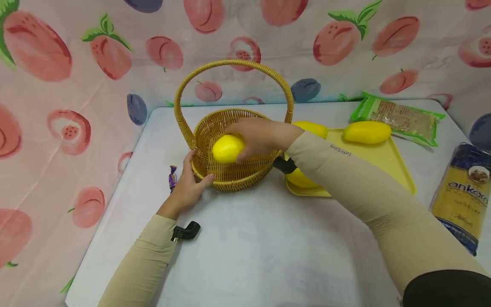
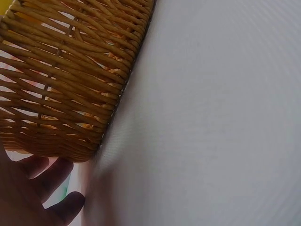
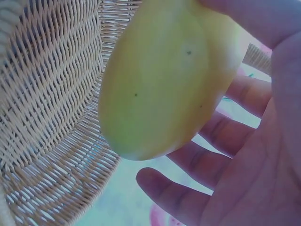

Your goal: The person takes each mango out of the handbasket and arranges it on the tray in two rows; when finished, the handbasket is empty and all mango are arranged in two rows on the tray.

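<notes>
A wicker basket (image 1: 238, 181) with a tall arched handle (image 1: 230, 64) stands on the white table (image 1: 249, 251). My right hand (image 1: 257, 134) reaches over the rim and holds a smooth yellow oval fruit (image 1: 227, 148) low inside the basket. The right wrist view shows that fruit (image 3: 164, 80) held by my thumb and fingers (image 3: 221, 136), close to the woven inner wall (image 3: 47, 94). My left hand (image 1: 188, 185) cups the basket's near left wall, thumb along the front. In the left wrist view the fingers (image 2: 33, 193) lie against the basket's base (image 2: 61, 84).
A yellow tray (image 1: 383, 160) lies right of the basket with three more yellow fruits (image 1: 367, 131) on it. Behind it is a green packet (image 1: 402, 119), and at the right edge a blue pasta packet (image 1: 464, 192). A purple sweet (image 1: 172, 177) lies left of my left hand.
</notes>
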Available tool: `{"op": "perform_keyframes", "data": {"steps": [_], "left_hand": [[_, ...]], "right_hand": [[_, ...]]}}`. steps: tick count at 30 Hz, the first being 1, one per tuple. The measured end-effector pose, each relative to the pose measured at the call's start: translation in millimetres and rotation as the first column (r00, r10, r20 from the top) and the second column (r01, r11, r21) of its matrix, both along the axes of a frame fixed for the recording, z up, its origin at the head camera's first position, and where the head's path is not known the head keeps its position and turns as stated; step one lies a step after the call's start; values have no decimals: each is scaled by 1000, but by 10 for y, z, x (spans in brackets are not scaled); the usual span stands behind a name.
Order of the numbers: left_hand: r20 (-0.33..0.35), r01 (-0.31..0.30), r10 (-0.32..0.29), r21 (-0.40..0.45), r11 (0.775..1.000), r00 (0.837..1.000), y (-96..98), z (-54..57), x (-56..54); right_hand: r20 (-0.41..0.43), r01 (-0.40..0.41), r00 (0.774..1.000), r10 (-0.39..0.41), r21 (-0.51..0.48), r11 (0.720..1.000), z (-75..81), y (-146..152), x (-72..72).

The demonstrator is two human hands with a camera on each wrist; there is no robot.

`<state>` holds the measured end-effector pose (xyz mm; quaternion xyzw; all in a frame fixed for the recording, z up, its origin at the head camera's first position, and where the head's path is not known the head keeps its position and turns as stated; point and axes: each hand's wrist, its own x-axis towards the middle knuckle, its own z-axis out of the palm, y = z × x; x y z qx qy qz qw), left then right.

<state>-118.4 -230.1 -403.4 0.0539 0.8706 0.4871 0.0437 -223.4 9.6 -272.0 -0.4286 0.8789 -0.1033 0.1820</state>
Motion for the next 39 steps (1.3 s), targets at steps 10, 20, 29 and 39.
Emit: {"op": "perform_keyframes", "data": {"steps": [10,20,29,39], "left_hand": [[-10,4,-4,7,1000,1000,-6,-7,-23],[-11,13,-13,13,1000,1000,-19,7,-60],[3,-1,1,6,1000,1000,-20,-4,-97],[9,-14,14,-6,1000,1000,-19,-1,-129]], "right_hand": [[-4,48,999,-49,-42,998,11,308,161],[5,103,995,-103,-85,991,-91,704,221],[0,226,974,-228,-132,965,-117,1304,340],[7,398,916,-400,-119,910,-151,1949,450]]}}
